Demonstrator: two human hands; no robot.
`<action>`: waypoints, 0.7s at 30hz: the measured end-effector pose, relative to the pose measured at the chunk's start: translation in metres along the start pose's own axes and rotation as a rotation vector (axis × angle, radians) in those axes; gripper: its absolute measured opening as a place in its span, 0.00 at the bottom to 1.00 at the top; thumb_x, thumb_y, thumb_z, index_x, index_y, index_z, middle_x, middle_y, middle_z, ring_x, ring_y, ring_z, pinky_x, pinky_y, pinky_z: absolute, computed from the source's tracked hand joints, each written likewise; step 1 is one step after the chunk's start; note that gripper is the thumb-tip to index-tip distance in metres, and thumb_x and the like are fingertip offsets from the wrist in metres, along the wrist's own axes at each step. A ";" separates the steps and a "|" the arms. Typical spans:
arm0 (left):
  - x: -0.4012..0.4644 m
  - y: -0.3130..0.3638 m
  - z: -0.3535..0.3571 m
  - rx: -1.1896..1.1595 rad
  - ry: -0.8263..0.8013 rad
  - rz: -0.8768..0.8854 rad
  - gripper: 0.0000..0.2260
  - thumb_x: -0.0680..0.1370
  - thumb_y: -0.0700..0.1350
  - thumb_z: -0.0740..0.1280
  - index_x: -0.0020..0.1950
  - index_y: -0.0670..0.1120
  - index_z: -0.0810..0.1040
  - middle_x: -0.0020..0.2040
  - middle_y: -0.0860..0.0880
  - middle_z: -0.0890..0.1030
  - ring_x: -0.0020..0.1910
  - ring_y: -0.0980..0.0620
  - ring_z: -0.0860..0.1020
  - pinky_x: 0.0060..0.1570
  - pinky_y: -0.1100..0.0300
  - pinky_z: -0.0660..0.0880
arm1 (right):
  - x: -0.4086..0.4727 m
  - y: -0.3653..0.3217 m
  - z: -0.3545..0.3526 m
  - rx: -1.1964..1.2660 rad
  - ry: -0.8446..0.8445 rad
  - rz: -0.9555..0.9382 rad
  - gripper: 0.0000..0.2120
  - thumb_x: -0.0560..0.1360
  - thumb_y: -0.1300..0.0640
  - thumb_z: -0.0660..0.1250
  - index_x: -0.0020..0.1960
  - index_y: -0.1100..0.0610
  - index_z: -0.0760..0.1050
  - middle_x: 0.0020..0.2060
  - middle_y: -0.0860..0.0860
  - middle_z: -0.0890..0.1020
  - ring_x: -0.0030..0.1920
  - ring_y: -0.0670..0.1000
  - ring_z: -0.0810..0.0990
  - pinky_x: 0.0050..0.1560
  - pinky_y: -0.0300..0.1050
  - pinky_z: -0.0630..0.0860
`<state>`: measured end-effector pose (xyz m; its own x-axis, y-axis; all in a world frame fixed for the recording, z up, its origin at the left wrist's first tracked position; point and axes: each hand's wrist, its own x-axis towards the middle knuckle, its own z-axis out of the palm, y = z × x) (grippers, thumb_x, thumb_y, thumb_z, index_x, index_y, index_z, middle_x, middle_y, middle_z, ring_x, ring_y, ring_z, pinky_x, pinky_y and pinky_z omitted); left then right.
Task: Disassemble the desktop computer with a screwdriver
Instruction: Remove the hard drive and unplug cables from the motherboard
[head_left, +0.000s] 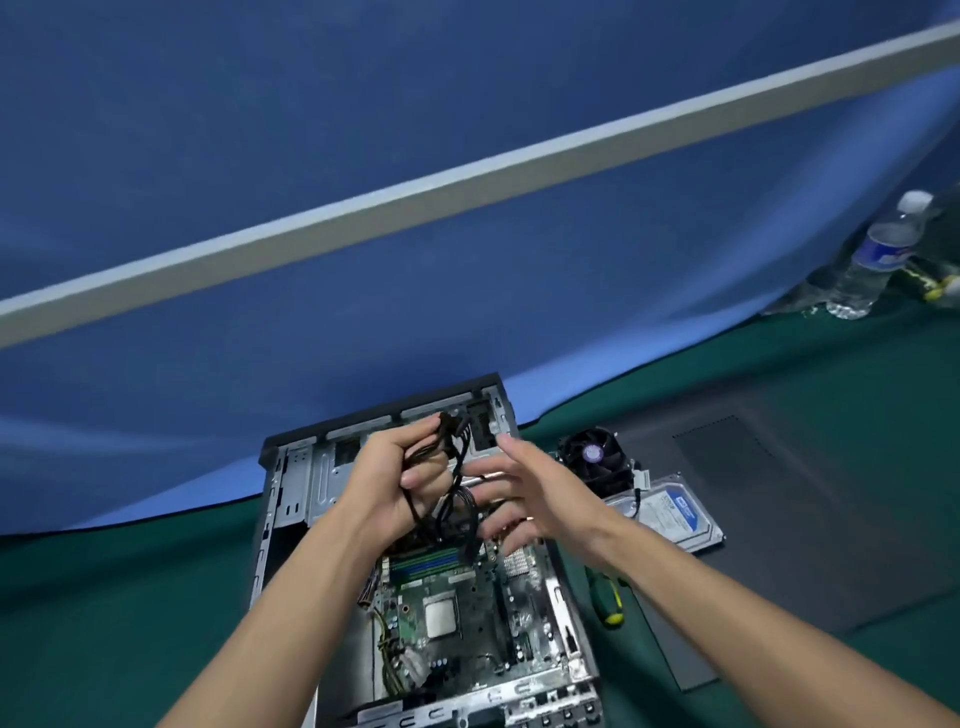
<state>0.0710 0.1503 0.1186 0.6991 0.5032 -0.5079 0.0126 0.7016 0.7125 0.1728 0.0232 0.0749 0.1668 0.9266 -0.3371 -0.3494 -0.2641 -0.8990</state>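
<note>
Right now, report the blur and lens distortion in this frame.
Head view: the right hand is smeared by motion blur, while the left hand gripping the black cables is sharper; wide-angle distortion bends the grey partition rail and tilts the water bottle at the edge.

The light is soft and even. The right hand (524, 493) looks blurry. Inside the case (291, 483) it is sharp, with little shiny spots. Far right of the case, the bottle (878, 254) looks bent and smeared.
</note>
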 end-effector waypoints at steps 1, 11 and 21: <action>0.001 0.001 0.003 -0.046 0.023 0.004 0.21 0.79 0.40 0.56 0.24 0.44 0.68 0.17 0.53 0.59 0.13 0.59 0.56 0.21 0.65 0.48 | 0.001 -0.005 -0.002 -0.033 -0.029 0.000 0.21 0.75 0.35 0.58 0.56 0.49 0.75 0.42 0.47 0.83 0.39 0.48 0.81 0.37 0.43 0.78; 0.009 -0.017 0.024 -0.380 0.183 0.048 0.22 0.80 0.41 0.56 0.26 0.47 0.59 0.17 0.52 0.56 0.13 0.57 0.57 0.16 0.66 0.52 | 0.019 0.004 0.003 -0.467 -0.102 -0.066 0.31 0.65 0.51 0.77 0.61 0.43 0.65 0.36 0.44 0.77 0.36 0.44 0.75 0.40 0.41 0.72; 0.004 -0.026 0.019 0.582 0.471 0.282 0.07 0.77 0.34 0.60 0.49 0.42 0.77 0.31 0.46 0.79 0.31 0.50 0.78 0.33 0.58 0.75 | 0.015 0.001 -0.029 -0.413 0.047 -0.047 0.21 0.79 0.43 0.59 0.35 0.54 0.77 0.29 0.52 0.83 0.29 0.47 0.79 0.35 0.42 0.74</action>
<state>0.0869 0.1250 0.1071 0.3580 0.8736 -0.3296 0.3425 0.2055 0.9168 0.2020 0.0295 0.0611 0.2193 0.9293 -0.2972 0.0572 -0.3163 -0.9469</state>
